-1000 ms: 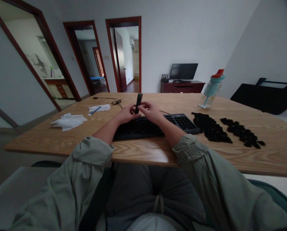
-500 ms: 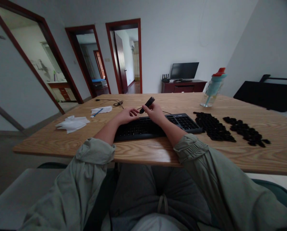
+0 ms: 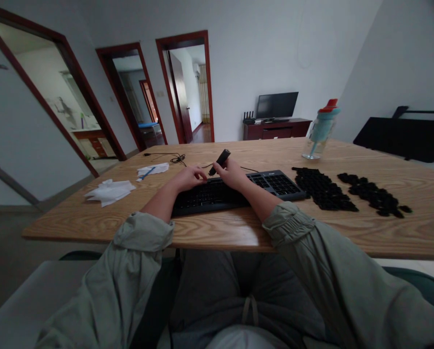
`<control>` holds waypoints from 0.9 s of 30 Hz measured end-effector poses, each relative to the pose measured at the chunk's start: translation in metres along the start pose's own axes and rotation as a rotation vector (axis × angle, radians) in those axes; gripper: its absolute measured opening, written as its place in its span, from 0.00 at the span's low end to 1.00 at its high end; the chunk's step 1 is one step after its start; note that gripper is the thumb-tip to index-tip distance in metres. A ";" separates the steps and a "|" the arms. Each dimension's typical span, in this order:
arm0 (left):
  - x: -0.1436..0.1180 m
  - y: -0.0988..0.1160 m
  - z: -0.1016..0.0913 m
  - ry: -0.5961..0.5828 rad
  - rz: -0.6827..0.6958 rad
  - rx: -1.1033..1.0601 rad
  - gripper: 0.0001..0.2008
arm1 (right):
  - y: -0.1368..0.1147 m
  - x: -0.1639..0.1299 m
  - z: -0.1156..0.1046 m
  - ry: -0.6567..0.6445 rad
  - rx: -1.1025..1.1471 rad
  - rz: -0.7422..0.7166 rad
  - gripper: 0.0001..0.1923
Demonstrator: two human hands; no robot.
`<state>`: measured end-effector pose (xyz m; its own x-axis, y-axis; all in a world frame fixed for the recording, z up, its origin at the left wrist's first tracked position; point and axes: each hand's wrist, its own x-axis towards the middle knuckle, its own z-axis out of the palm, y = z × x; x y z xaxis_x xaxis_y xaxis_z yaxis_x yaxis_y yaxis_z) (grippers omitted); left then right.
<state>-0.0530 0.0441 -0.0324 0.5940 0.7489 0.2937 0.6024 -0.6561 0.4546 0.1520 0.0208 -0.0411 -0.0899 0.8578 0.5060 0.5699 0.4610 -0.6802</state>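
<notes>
A black keyboard [image 3: 271, 185] lies on the wooden table [image 3: 217, 228] in front of me. My right hand [image 3: 232, 174] grips a short black stick-shaped tool [image 3: 220, 161], tilted up to the right, its lower tip over the keyboard's back edge. My left hand [image 3: 188, 178] rests on the keyboard's left half, fingers spread and pointing toward the tool's tip. Two heaps of loose black keycaps [image 3: 324, 189] [image 3: 374, 200] lie to the right of the keyboard.
A clear bottle with teal and red lid [image 3: 320, 131] stands at the back right. White tissues [image 3: 110, 190] and a paper with a blue pen [image 3: 152, 169] lie at the left. A black cable [image 3: 173, 157] runs along the far edge. Doorways and a TV stand lie beyond.
The tool went from upright between both hands to tilted right in my right hand alone. My left hand let go and dropped onto the keyboard.
</notes>
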 end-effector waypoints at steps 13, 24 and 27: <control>-0.003 0.003 0.001 0.035 0.040 0.011 0.08 | -0.001 -0.002 -0.010 -0.224 0.172 -0.118 0.15; -0.002 0.013 0.005 0.040 0.049 0.137 0.06 | 0.005 0.002 -0.010 -0.236 0.390 0.054 0.11; -0.002 0.014 0.005 0.044 0.056 0.138 0.05 | 0.006 0.002 -0.007 -0.257 0.481 0.095 0.11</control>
<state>-0.0427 0.0329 -0.0307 0.6063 0.7124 0.3534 0.6386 -0.7009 0.3177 0.1616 0.0241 -0.0404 -0.2870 0.9008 0.3260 0.1531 0.3790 -0.9126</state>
